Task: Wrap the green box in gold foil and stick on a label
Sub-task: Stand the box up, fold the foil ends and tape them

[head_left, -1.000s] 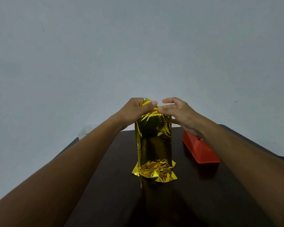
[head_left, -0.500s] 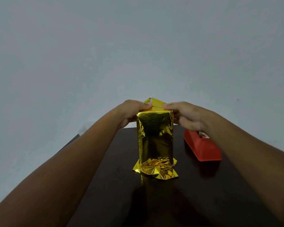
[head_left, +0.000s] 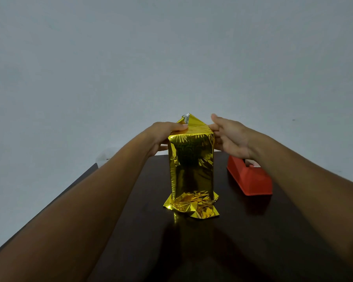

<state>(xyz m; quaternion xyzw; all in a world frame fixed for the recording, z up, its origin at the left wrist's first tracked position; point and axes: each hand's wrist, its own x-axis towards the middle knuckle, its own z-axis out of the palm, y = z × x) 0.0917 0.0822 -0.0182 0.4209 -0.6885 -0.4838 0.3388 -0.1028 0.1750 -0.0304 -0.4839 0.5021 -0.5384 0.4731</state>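
The box stands upright on the dark table, fully covered in gold foil; no green shows. Loose crumpled foil spreads around its base. At the top, a triangular foil flap points up at the far side. My left hand grips the box's upper left edge, with the thumb pressing on the folded top. My right hand is at the upper right corner, fingers straight, touching the foil's right side. No label is visible.
An orange tape dispenser sits on the table to the right of the box, partly behind my right forearm. The table's left edge runs diagonally at the left. A plain grey wall fills the background.
The top foil has been folded flat into a triangular flap. My right hand has come off the top and opened beside the right corner; my left hand stays on the top left.
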